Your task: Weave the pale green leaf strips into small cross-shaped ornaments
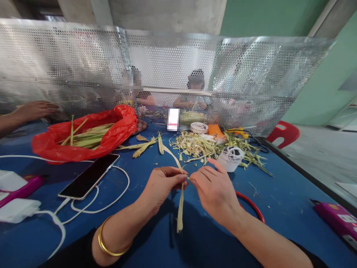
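My left hand (pixel 163 183) and my right hand (pixel 214 190) meet over the blue table (pixel 279 201), both pinching one long pale leaf strip (pixel 180 206). The strip runs from the far side of the table down through my fingertips and hangs toward me. My left wrist wears a gold bangle (pixel 107 243). More loose pale strips (pixel 145 147) lie just beyond my hands.
A red plastic bag (pixel 83 136) of green stalks lies at left, a phone (pixel 89 175) on a white cable beside it. A heap of leaf trimmings (pixel 203 147), a white thread spool (pixel 231 158), a red ring (pixel 251 204), pink items and another person's hand (pixel 33 110) surround me; a perforated metal screen (pixel 251 74) stands behind.
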Motion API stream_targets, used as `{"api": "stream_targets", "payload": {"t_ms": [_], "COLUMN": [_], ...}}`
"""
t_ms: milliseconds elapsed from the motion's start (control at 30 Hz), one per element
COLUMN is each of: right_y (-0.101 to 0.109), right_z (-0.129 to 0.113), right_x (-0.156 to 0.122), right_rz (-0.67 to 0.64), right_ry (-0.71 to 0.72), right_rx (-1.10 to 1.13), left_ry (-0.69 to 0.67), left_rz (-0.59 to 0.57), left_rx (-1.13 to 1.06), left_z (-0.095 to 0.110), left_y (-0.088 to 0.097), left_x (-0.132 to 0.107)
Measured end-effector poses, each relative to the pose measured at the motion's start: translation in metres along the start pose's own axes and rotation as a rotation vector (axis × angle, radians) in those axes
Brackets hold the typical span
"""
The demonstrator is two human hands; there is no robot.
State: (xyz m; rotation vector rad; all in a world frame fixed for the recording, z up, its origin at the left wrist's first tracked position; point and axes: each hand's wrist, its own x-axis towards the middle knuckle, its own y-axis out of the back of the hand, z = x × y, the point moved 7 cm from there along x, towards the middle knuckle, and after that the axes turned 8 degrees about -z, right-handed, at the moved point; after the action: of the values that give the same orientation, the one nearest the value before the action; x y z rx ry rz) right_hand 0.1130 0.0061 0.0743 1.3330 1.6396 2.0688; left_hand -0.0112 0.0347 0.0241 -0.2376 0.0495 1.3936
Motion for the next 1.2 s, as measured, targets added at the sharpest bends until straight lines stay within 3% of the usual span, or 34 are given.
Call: {"api": "stream_targets", "payload": {"t_ms": [200, 433, 567, 700, 767, 967, 1200], "right_y": [0.003, 0.006, 0.021, 0.053, 0.061, 0.031, 0.01], "right_z": [0.008, 0.004, -0.004, -0.013, -0.008, 0.013, 0.014], "right_x": [0.003, 0.004, -0.003, -0.014, -0.015, 0.0, 0.003], "right_rz": [-0.023, 0.011, 0.152, 0.415, 0.466, 0.267, 0.125], "right_ry": [-0.072, -0.014, 0.026, 0.09, 0.05, -0.069, -0.082], "right_rx": [0.117, 0.012, -0.052, -0.101, -0.016, 0.324, 0.382], "left_ry": [0.102, 0.14, 0.106, 0.133, 0.119, 0.085, 0.108], "left_rz": [-0.076, -0.166, -0.13, -0.152, -0.197, -0.238, -0.294], "left_rx": [0.002, 0.042, -0.023, -0.353, -0.491, -0.511, -0.455], "left_z": [-0.005, -0.008, -0.009, -0.008, -0.004, -0.004, -0.011], "left_y": [0.002, -0.004, 0.0, 0.0, -0.005, -0.01, -0.015], "left_x": [0.001, 0.0, 0.003, 0.002, 0.0, -0.002, -0.003]}}
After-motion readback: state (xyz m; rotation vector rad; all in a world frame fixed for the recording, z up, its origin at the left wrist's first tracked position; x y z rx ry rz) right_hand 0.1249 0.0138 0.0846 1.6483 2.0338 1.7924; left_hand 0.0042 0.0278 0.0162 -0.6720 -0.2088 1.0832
